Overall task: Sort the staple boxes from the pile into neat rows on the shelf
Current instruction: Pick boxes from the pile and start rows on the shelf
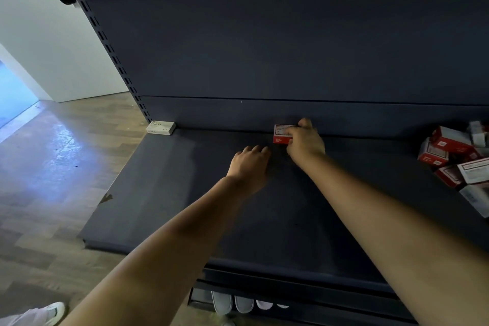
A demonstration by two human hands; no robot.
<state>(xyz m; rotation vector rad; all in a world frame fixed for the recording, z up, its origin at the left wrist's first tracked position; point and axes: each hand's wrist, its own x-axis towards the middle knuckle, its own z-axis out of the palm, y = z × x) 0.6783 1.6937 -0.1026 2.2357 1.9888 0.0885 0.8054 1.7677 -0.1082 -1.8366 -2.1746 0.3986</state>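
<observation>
Far to the left of your fingers, a white box (161,128) already lies against the back panel (264,116). Your left hand (248,167) rests palm down on the shelf (164,193), holding nothing, fingers loosely together. Just beyond and right of its fingertips, your right hand (304,140) pinches a red staple box (281,134), apparently standing it against the back panel; the shadow hides the contact. Square it flush before letting go. Open shelf lies leftward; the pile (457,156) crowds the right edge.
</observation>
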